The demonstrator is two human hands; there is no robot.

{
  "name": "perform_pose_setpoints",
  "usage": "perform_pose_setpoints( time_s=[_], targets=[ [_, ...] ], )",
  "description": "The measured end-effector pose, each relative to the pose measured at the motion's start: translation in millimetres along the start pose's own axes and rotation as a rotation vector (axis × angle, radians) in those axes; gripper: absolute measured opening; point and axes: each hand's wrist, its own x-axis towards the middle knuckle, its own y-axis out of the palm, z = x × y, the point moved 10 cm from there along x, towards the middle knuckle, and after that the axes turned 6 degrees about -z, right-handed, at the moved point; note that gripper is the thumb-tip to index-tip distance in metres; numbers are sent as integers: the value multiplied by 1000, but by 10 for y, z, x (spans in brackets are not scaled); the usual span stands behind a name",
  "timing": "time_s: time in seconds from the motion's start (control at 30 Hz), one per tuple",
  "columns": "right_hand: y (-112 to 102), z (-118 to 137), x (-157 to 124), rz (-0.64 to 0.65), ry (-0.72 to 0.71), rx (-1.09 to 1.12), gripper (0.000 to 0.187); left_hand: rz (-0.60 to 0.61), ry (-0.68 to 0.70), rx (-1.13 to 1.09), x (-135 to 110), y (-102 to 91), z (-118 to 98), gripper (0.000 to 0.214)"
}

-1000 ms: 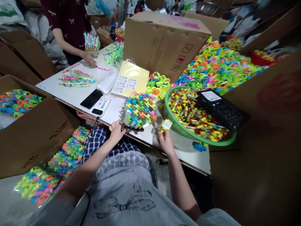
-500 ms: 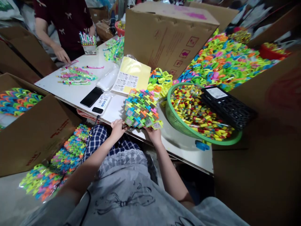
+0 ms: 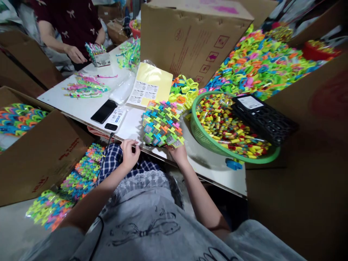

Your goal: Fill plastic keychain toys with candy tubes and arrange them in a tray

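A block of interlocked bright plastic pieces with square grey faces [image 3: 162, 123] stands at the table's front edge. A dark edge shows beneath it. My right hand [image 3: 178, 153] grips its lower right corner, some fingers hidden behind the pieces. To the left of the block, my left hand [image 3: 130, 155] is apart from it at the table edge. Its fingers are loosely curled, with a gap between thumb and forefinger and nothing visible in them. Behind the block lie loose yellow and orange plastic pieces [image 3: 185, 90] and a yellow sheet with white printed labels [image 3: 159, 78].
A green basket [image 3: 194, 119] of small yellow-and-red capsules stands right, a black grid tray [image 3: 263, 116] resting on it. Left are a phone [image 3: 103, 111] and an open carton [image 3: 40, 159]. A large carton [image 3: 187, 40] stands behind. Across the table, a co-worker's hand [image 3: 76, 54] nears a small box [image 3: 102, 59].
My left hand has come off the block and moved left. My right hand stays at the block's corner. The co-worker's hand has moved from the pink strips toward the small box, which has turned.
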Motion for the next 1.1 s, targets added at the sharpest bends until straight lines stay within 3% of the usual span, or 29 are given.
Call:
perform_pose_setpoints(
  time_s=[0.07,0.1,0.2,0.3,0.4,0.47,0.63,0.83,0.97,1.03,1.1],
  targets=[
    [7,-8,12,26,37,-5,34,-137,233,-77,41,-267,-459,15],
    [28,-12,9,57,61,-3,33,-114,361,-107,67,-290,-726,16],
    [82,66,-19,145,64,22,28,158,575,-77,206,-1,-1367,20],
    [52,268,-23,143,-71,-13,34,393,629,37,329,422,-1674,27],
    [76,353,-5,158,-135,-40,40,541,652,131,359,740,-1697,34],
    [105,323,27,167,-110,-15,37,596,645,145,370,838,-1619,34],
    [125,253,52,187,-87,80,19,703,660,45,392,863,-1449,38],
    [-8,10,-89,139,68,277,22,766,686,-59,429,853,-1410,42],
    [-68,-80,-169,35,166,421,22,742,725,-87,487,712,-1496,43],
    [-38,-87,-181,19,204,457,21,648,731,-107,570,518,-1527,44],
    [8,-89,-176,19,229,445,18,467,670,-137,704,242,-1457,43]
  ],
)
